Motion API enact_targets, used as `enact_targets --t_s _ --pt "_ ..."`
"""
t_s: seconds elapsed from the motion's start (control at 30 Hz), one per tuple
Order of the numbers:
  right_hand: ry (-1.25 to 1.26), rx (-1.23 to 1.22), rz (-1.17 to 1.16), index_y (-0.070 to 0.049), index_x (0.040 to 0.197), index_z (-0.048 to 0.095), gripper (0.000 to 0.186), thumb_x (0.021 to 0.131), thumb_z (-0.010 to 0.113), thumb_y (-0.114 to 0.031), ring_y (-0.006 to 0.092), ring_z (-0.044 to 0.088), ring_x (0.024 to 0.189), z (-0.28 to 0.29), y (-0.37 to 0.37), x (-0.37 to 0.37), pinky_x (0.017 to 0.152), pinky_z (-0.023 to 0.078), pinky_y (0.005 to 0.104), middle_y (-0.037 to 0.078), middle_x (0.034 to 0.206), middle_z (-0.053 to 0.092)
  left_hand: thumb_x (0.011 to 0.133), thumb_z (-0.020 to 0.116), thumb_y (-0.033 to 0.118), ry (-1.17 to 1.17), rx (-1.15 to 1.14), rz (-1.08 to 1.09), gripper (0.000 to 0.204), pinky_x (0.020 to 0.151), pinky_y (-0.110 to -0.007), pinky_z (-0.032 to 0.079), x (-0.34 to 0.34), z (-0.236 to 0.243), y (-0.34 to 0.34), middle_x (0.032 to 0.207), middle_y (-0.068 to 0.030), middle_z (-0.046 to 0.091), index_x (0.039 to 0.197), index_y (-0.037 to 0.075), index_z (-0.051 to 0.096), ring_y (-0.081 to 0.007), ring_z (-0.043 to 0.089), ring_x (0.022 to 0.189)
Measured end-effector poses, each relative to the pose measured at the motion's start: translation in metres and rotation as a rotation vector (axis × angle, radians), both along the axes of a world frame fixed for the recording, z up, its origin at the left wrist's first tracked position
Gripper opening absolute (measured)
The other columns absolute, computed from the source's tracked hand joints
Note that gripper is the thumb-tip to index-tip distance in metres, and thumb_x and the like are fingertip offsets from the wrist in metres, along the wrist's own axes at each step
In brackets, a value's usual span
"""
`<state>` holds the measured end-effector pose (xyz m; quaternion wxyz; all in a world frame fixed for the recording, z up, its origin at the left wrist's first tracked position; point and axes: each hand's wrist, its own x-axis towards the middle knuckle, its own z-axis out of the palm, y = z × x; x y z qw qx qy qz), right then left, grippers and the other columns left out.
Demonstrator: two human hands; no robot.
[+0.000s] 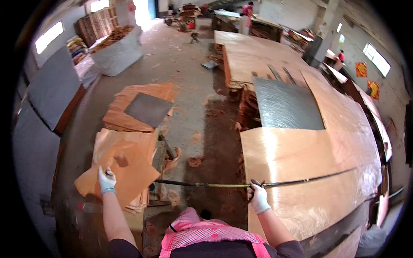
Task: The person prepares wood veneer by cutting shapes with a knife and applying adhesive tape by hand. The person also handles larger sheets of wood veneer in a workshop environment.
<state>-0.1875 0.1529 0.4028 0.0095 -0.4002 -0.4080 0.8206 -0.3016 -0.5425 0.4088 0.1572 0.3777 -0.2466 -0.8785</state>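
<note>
My left hand (106, 179), in a white glove, grips an orange veneer sheet (133, 172) with a hole in it, tilted over a stack of veneer (112, 137) on the left. My right hand (258, 198), also gloved, is closed on a long, thin dark pole (309, 179) with a yellowish section, which crosses from the left stack over the aisle to a wide pale wooden sheet (284, 215) on the right. Beyond that hand lies a shiny grey plate (289, 105) among the pale sheets.
A second veneer pile with a dark square sheet (147, 108) is beyond the left stack. Grey panels (51, 86) lean at far left. A long stacked table (258, 51) runs along the right; two people in pink (246, 13) (341, 57) stand farther back. Scraps (194, 161) lie on the aisle floor.
</note>
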Motion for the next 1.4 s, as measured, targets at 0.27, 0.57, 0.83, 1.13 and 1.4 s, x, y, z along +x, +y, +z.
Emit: enact_targets --t_s 0.27,0.57,0.83,1.13,1.4 --pt "-0.274 0.531 0.228 -0.014 0.131 0.059 0.036 0.095 0.055 -0.016 0.0091 0.051 0.053 0.021 0.019 -0.072 0.043 0.040 0.0228 0.004 0.081 0.064 0.095 0.062 0.030 -0.016 -0.842 -0.531 0.045 0.088 -0.032 0.051 -0.075 0.003 0.132 0.118 -0.0070 0.061 0.128 0.000 0.055 -0.0195 0.062 0.103" --pt "-0.401 1.731 0.986 -0.014 0.148 0.029 0.077 0.086 0.067 -0.037 0.0371 0.061 0.108 0.019 -0.011 -0.239 0.085 0.053 0.0470 0.018 0.153 0.031 0.069 0.080 0.034 -0.166 -2.190 -1.450 0.075 0.103 -0.049 0.036 -0.114 -0.012 0.257 0.122 -0.0173 0.057 0.132 0.006 0.051 -0.0350 0.050 0.119" --pt "-0.440 1.950 0.950 -0.006 0.149 0.030 0.070 0.084 0.054 -0.011 0.0317 0.065 0.089 0.027 0.002 -0.279 0.071 0.057 0.0448 0.022 0.147 0.037 0.084 0.065 0.031 0.585 -2.144 -1.609 0.024 0.063 -0.043 0.049 -0.134 0.011 0.275 0.076 -0.0146 0.064 0.090 0.009 0.066 -0.0325 0.062 0.069" --pt "-0.164 1.142 -0.185 0.001 0.115 0.062 0.038 0.086 0.063 -0.023 0.0234 0.065 0.072 0.105 0.103 -0.113 0.067 0.051 0.0363 0.010 0.082 0.067 0.089 0.061 0.034 0.898 -1.417 -1.959 0.030 0.067 -0.044 0.051 -0.074 0.009 0.419 0.082 -0.0179 0.068 0.098 0.006 0.069 -0.0332 0.066 0.074" --pt "-0.034 0.322 -1.288 -0.008 0.096 0.052 0.020 0.094 0.060 -0.027 0.0156 0.052 0.050 0.044 0.088 0.168 0.038 0.039 0.0257 0.005 0.065 0.052 0.101 0.049 0.022 0.271 -0.613 -2.425 0.024 0.039 -0.024 0.032 0.031 0.019 0.509 0.062 0.0047 0.042 0.119 0.009 0.058 -0.0076 0.037 0.046"
